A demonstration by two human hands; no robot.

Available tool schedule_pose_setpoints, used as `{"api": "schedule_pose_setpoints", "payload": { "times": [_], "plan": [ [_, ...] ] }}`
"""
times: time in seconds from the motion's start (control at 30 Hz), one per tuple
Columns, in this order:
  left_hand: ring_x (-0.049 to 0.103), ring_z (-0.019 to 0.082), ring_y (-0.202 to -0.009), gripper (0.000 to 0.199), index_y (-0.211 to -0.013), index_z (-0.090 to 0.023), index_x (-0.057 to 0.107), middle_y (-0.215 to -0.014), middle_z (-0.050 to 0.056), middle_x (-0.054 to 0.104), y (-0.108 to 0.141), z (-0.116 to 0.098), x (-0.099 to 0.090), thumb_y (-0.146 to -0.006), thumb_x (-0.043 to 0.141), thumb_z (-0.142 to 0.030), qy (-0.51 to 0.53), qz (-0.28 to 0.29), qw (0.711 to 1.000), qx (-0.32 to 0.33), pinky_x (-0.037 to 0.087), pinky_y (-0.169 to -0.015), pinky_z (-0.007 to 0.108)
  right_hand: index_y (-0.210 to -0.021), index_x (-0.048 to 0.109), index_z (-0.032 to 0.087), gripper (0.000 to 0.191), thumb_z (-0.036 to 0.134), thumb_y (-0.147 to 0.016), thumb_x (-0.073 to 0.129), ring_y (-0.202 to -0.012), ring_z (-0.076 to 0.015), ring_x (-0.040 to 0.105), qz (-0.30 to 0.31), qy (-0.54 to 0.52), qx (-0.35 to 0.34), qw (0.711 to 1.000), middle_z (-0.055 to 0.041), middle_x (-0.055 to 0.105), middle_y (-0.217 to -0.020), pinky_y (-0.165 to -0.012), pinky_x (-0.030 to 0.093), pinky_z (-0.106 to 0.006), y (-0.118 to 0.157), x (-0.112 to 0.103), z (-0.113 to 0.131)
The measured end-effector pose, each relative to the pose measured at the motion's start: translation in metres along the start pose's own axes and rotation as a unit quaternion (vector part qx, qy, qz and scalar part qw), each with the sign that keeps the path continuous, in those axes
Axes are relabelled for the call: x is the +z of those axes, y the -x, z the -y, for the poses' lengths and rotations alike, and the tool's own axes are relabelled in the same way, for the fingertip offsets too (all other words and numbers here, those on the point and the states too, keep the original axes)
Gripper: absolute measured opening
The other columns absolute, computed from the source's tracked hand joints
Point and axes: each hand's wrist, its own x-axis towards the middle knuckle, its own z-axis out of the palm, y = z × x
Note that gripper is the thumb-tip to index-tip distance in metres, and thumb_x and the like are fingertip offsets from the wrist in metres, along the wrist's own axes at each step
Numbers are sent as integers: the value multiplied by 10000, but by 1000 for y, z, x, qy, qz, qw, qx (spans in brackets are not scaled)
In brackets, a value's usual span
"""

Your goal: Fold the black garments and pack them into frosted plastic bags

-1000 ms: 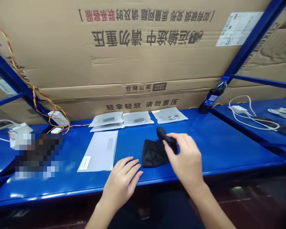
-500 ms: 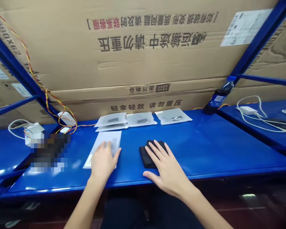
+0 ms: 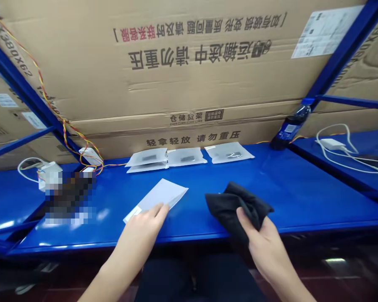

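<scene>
Moved since prev frame: black cloth [image 3: 237, 205] now up off shelf in R hand [image 3: 264, 247]; white paper sleeve [image 3: 157, 197] swung at an angle under L hand [image 3: 138, 239].
R grip: closed round cloth, thumb on near side, rest of fingers hidden behind it; has firm hold, bunched fabric.
L grip: fingers [image 3: 157, 209] curled on sleeve's near edge, hand partly closed; can't tell if pinched or just resting.
Cloth pos: over shelf's front edge, right of centre, well apart from sleeve.
Sleeve pos: on shelf, left of centre, small white label at near corner.
Shelf: blue steel shelf [image 3: 302, 205], runs across view.
Back row: 3 clear plastic bags [image 3: 187, 157] w/ dark items inside, lying flat by back edge, left two touching.
R side: plastic bottle [image 3: 291, 126] at back corner, blue label; white charger [image 3: 332, 144] w/ white cable on next shelf.
L side: pixelated patch [image 3: 69, 197] hides whatever's there; twisted yellow-red wires [image 3: 50, 100] run down to white adapter [image 3: 91, 156].
Behind: cardboard carton [image 3: 192, 84], Chinese print, upside down.
</scene>
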Motion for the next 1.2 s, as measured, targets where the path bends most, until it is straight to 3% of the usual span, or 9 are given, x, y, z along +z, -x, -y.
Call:
{"api": "schedule_pose_setpoints", "payload": {
  "times": [0.17, 0.3, 0.4, 0.47, 0.6, 0.77, 0.93, 1.1, 1.2],
  "plan": [
    [831, 277, -893, 587, -1318, -214, 707, -1289, 85, 781, -10, -8, -3, -829, 516, 49, 29, -25, 999, 34, 674, -659, 321, -1529, 571, 235, 606, 442, -978, 715, -1242, -331, 721, -144, -83, 31, 986, -93, 752, -1345, -1062, 615, -492, 1, 27, 17],
    [802, 266, -1075, 659, -1457, -244, 626, -1389, 67, 727, -21, -17, -9, -871, 494, 26, 125, -52, 989, 52, 695, -756, 332, -1480, 625, 233, 454, 202, -1027, 622, -1295, -348, 687, -66, 89, -262, 959, -117, 715, -1402, -1089, 590, -554, 9, 37, 23],
    [734, 258, -1239, 620, -1485, -248, 608, -1436, 66, 702, -30, -22, -15, -890, 582, -77, 257, -46, 962, 82, 644, -1001, 361, -1522, 561, 151, 472, 81, -1065, 466, -1382, -315, 621, 83, 167, -498, 847, -138, 743, -1346, -1135, 559, -564, 2, 41, 24],
    [680, 272, -1325, 648, -1496, -216, 600, -1467, 77, 679, -33, -24, -15, -856, 614, -110, 309, -52, 945, 89, 580, -1116, 389, -1450, 596, 63, 411, 54, -1054, 487, -1354, -297, 644, 112, 213, -549, 801, -160, 780, -1249, -1130, 577, -509, -7, 44, 22],
    [592, 273, -1426, 826, -1533, -215, 562, -1505, 75, 644, -32, -29, -3, -737, 508, -3, 322, -86, 939, 82, 503, -1206, 475, -1337, 665, 42, 338, 50, -1033, 518, -1244, -290, 705, 103, 299, -539, 780, -187, 772, -1244, -1100, 597, -436, -25, 49, 13],
    [485, 307, -1510, 1006, -1618, -240, 445, -1577, 68, 566, -35, -41, 11, -644, 476, 10, 301, -106, 942, 105, 377, -1262, 614, -1201, 762, 131, 334, 38, -967, 543, -966, -314, 776, 156, 458, -375, 791, -168, 807, -1048, -872, 665, -441, -40, 77, -7],
    [436, 283, -1545, 903, -1636, -225, 401, -1603, 83, 541, -36, -41, 13, -771, 453, 31, 254, -119, 952, 123, 365, -1274, 595, -1180, 772, 149, 357, 50, -873, 617, -965, -345, 775, 206, 458, -355, 789, -166, 809, -1090, -827, 653, -451, -55, 106, -12],
    [637, 339, -1367, 479, -1439, -144, 612, -1439, 180, 683, -1, -24, 12, -970, 671, -219, 136, -177, 967, 125, 589, -1102, 501, -1429, 648, 206, 493, 133, -949, 564, -1145, -278, 737, 256, 406, -374, 793, -112, 761, -1293, -967, 624, -387, -46, 70, 7],
    [775, 293, -1109, 244, -1228, -115, 710, -1184, 150, 806, 26, -20, 15, -993, 656, -145, 77, -231, 958, 152, 671, -931, 406, -1470, 599, 119, 517, 104, -955, 563, -1109, -290, 753, 239, 364, -394, 809, -177, 757, -1276, -904, 652, -393, -24, 36, 15]
  ]
}}
